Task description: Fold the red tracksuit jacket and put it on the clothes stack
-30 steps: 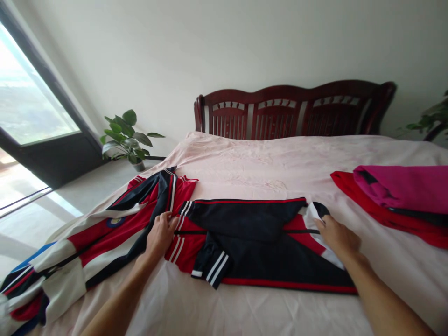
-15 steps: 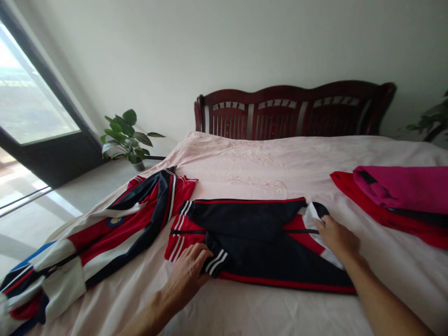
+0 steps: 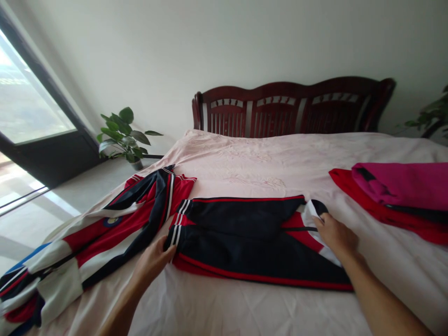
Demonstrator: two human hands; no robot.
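Observation:
A track jacket (image 3: 245,247) in navy, red and white lies on the bed, its sleeves folded lengthwise over the body. My left hand (image 3: 156,259) pinches the striped cuff of the nearer sleeve at the jacket's left end, beside the striped hem. At the other end, my right hand (image 3: 334,233) grips the white and navy collar between thumb and fingers. A second track jacket (image 3: 119,233), red, white and navy with a round badge, is spread out to the left, close to my left hand.
Folded magenta cloth (image 3: 402,184) rests on red cloth (image 3: 371,205) at the right of the pink bedsheet (image 3: 245,163). Behind stands a dark wooden headboard (image 3: 276,112). Potted plants (image 3: 124,133) flank the bed, and a glass door (image 3: 31,93) is at far left.
My left hand has moved left, drawing the near sleeve's cuff out to the hem, so the sleeve now lies straighter. My right hand stays at the collar.

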